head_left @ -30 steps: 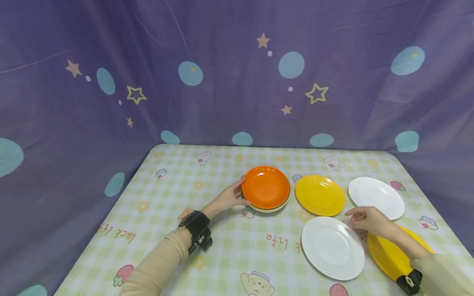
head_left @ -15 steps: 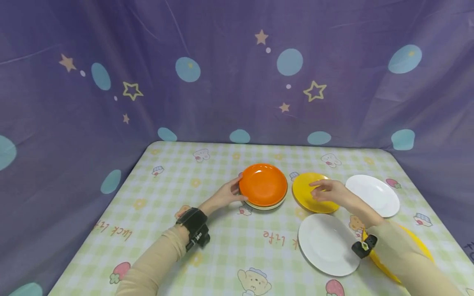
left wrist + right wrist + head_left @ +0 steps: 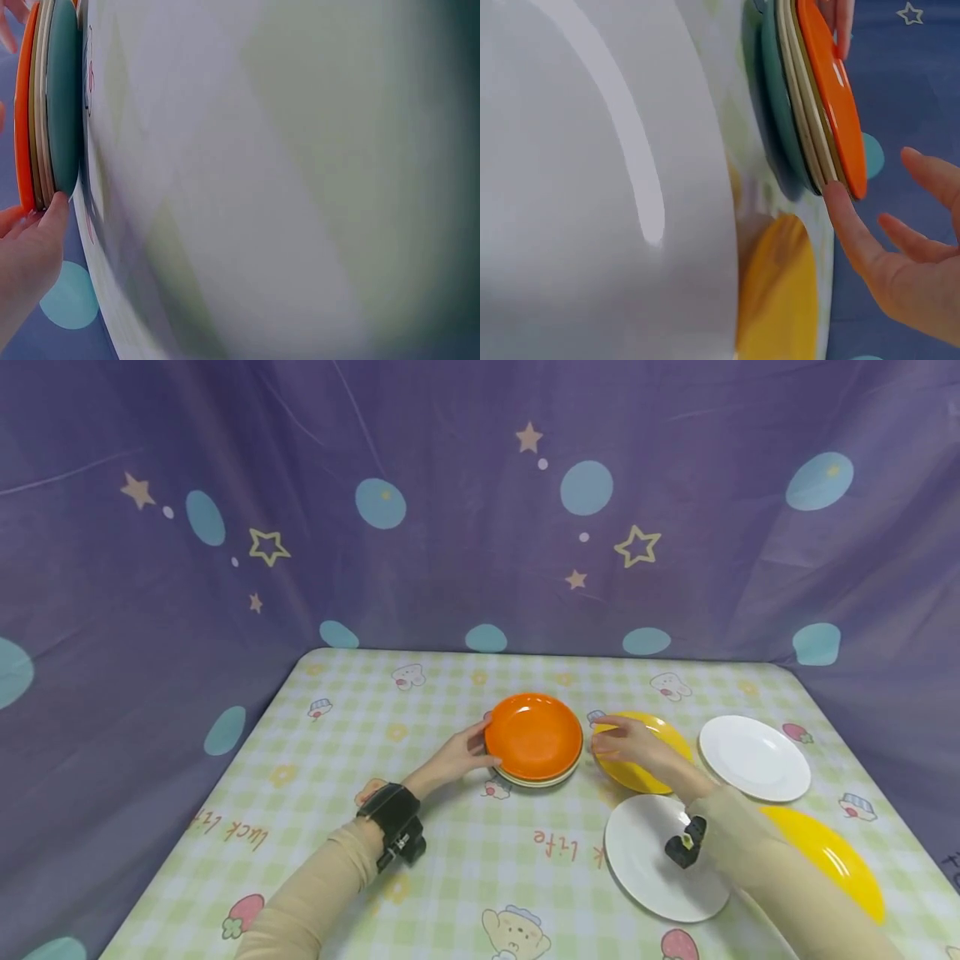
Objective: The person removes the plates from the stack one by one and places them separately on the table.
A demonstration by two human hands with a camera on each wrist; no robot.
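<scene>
A stack of plates (image 3: 533, 739) stands near the table's middle in the head view. Orange is on top, olive and cream rims lie between, and teal is lowest, as the left wrist view shows. My left hand (image 3: 453, 758) holds the stack's left rim with thumb and fingers. Over a yellow plate (image 3: 670, 735) reaches my right hand (image 3: 633, 747), its fingers spread and pointing at the stack's right side. In the right wrist view one fingertip (image 3: 834, 189) meets the stack's edge or overlaps it; contact is hard to judge. The other fingers of that hand are apart from it.
Beneath the right forearm lies a white plate (image 3: 641, 852), partly covered. Another white plate (image 3: 755, 758) is at the back right, and a second yellow plate (image 3: 832, 860) is nearer the right edge. A purple curtain (image 3: 450, 577) hangs behind the checked tablecloth (image 3: 375, 877).
My right hand has swept leftward from beside the near white plate, across the yellow plate, to the stack's right side. The left hand has stayed at the stack.
</scene>
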